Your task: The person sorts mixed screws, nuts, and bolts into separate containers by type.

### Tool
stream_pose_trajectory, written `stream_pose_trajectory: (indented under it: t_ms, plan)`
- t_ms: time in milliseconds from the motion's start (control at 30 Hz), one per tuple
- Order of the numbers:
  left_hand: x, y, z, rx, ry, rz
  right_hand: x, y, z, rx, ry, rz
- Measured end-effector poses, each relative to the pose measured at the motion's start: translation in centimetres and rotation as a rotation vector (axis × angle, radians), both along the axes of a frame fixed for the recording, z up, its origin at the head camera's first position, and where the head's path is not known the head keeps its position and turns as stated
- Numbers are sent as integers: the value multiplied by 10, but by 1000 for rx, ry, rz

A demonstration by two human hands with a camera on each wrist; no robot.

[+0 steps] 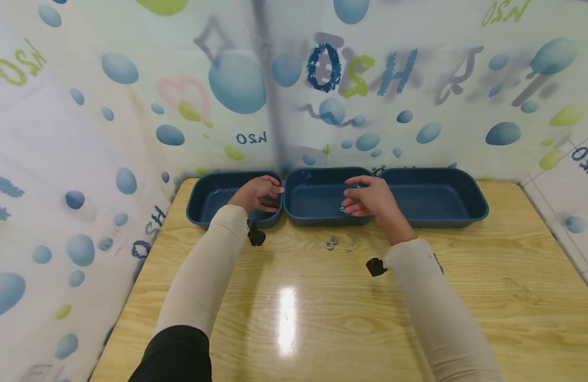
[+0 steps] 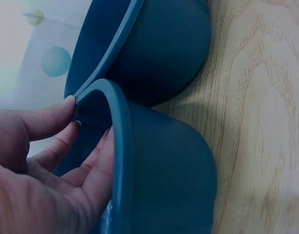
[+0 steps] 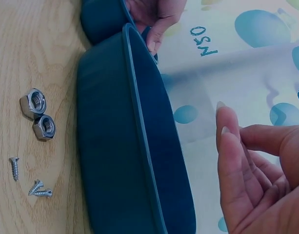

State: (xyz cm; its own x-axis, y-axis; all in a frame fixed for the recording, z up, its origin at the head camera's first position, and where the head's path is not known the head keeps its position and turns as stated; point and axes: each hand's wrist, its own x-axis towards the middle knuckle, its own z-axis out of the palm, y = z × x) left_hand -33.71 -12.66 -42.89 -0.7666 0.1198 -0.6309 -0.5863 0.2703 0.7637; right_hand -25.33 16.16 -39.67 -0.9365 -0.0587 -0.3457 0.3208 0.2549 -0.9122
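My left hand (image 1: 259,194) reaches over the inner end of the left blue bin (image 1: 210,197). In the left wrist view its thumb touches the rim beside the neighbouring bin, while the loosely bent fingers (image 2: 98,170) hang inside. Above the right part of the middle blue bin (image 1: 310,199) is my right hand (image 1: 372,199), its fingers relaxed; nothing shows between them in the right wrist view. A tiny glint lies by its fingertips in the head view, too small to name. Two hex nuts (image 3: 44,127) and three small screws (image 3: 14,168) lie on the table before the middle bin.
A third blue bin (image 1: 430,201) stands to the right, in line with the others along the back of the wooden table (image 1: 318,297). Behind them rises a printed curtain (image 1: 294,122) with blue and green dots. More printed sheeting covers the left and right sides.
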Motion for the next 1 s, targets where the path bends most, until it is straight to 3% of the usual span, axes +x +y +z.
stream_pose_trajectory:
  t_ms: [1000]
  plan:
    - [-1, 2, 1, -11, -12, 6, 8, -2, 1, -10, 1, 31]
